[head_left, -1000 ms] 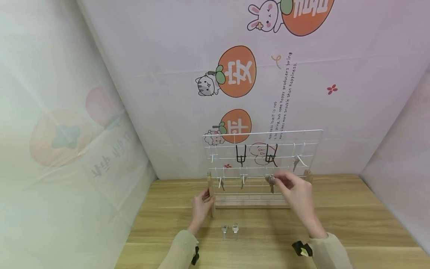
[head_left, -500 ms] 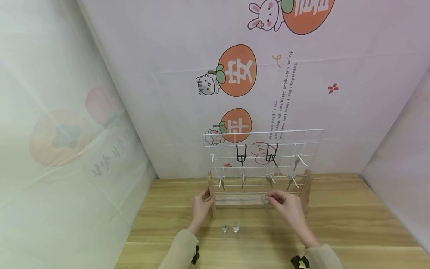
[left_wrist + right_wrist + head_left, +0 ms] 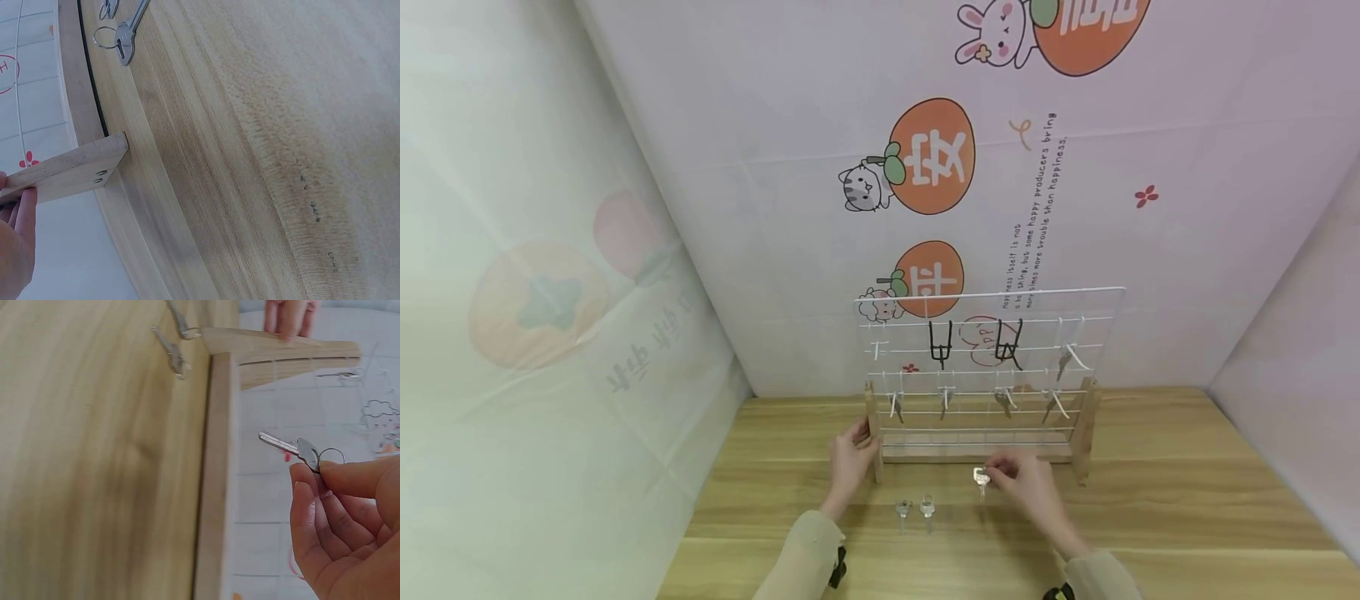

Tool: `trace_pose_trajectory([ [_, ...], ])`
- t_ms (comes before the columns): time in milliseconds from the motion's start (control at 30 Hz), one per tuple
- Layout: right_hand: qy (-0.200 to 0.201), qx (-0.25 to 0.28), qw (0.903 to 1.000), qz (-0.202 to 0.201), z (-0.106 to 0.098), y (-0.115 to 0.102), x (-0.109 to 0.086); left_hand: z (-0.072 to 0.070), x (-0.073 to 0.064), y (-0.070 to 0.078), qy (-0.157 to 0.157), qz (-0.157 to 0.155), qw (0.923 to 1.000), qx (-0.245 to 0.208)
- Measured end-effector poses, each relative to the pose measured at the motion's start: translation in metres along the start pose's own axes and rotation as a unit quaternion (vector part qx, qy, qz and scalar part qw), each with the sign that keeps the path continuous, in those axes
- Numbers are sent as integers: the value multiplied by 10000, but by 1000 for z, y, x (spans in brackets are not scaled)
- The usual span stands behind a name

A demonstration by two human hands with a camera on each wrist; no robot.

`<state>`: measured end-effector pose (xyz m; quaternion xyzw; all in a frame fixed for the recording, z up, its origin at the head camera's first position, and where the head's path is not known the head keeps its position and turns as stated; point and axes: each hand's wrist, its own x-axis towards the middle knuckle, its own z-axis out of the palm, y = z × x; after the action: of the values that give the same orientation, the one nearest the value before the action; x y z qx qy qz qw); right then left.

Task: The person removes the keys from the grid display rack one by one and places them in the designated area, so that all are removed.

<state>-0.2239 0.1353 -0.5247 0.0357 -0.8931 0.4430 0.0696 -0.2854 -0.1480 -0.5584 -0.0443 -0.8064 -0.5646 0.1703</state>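
Observation:
My right hand (image 3: pixel 1028 492) pinches a silver key (image 3: pixel 306 452) by its head, close to its wire ring. In the head view the key is in front of the rack's bottom bar. At the left, my left hand (image 3: pixel 850 457) grips the wooden side post (image 3: pixel 94 159) of the white wire grid rack (image 3: pixel 985 294). Two keys, one (image 3: pixel 903 510) beside another key (image 3: pixel 927 507), lie on the table between my hands. On the rack's white hooks hang several keys, among them a key (image 3: pixel 1003 402) in the lower row and a key (image 3: pixel 1064 360) at upper right.
Two black hooks, one (image 3: pixel 940 342) left of the other hook (image 3: pixel 1007 340), hang in the upper row without keys. A white hook (image 3: pixel 876 350) is at upper left. The rack stands on the wood-grain table (image 3: pixel 1172 475), before a printed cloth wall (image 3: pixel 790 250).
My right hand has moved down and toward me from the lower hook row, carrying the key. A key stays on the hook it left. The left hand keeps its grip on the post.

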Motion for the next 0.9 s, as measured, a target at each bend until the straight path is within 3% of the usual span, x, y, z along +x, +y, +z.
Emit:
trace_pose_trajectory([
  [167, -136, 95, 9997, 203, 13, 9, -2, 0, 0, 0, -17, -8, 10000, -12],
  [467, -424, 435, 9982, 10, 31, 20, -3, 0, 0, -2, -53, 4, 9999, -127],
  [900, -639, 434, 9970, -62, 54, 16, -4, 0, 0, -2, -58, -68, 9997, -224],
])
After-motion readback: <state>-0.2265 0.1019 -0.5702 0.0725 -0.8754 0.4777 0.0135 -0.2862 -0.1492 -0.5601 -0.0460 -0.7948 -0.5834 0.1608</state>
